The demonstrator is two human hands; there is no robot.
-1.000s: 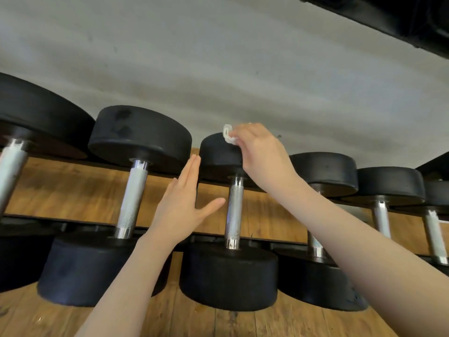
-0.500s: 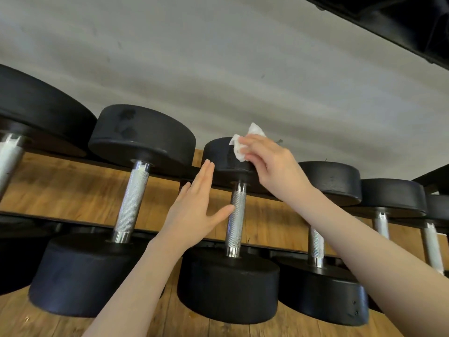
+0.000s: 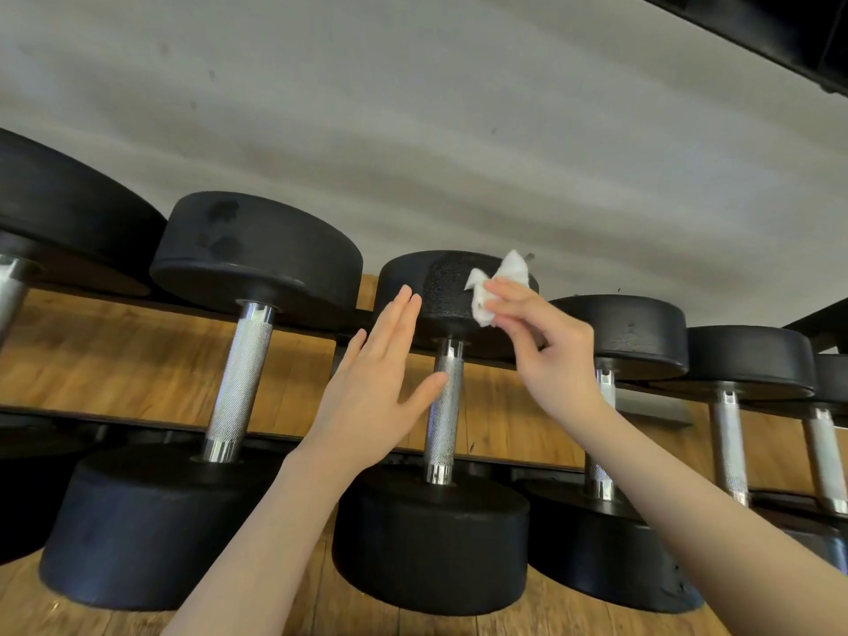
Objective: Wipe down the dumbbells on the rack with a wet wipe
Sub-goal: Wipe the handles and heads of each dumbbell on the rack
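Observation:
Several black dumbbells with knurled chrome handles lie in a row on the rack [image 3: 137, 417]. My right hand [image 3: 541, 346] pinches a crumpled white wet wipe [image 3: 493, 286] against the side of the far head of the middle dumbbell [image 3: 443, 291]. My left hand [image 3: 376, 383] is held flat with straight fingers beside that dumbbell's handle [image 3: 444, 406], its thumb touching the chrome and its fingertips by the far head. The dumbbell to the left [image 3: 257, 250] shows dark wet patches on its far head.
More dumbbells [image 3: 638, 332] continue to the right, and a bigger one [image 3: 59, 213] sits at the far left. Wooden flooring [image 3: 114, 355] shows under the rack's black rails. A grey wall [image 3: 459, 130] rises behind, with a dark rack beam [image 3: 780, 29] at top right.
My right hand has slid the wipe from the top of the middle dumbbell's far head down onto its side. My left hand has moved right until its thumb meets the handle.

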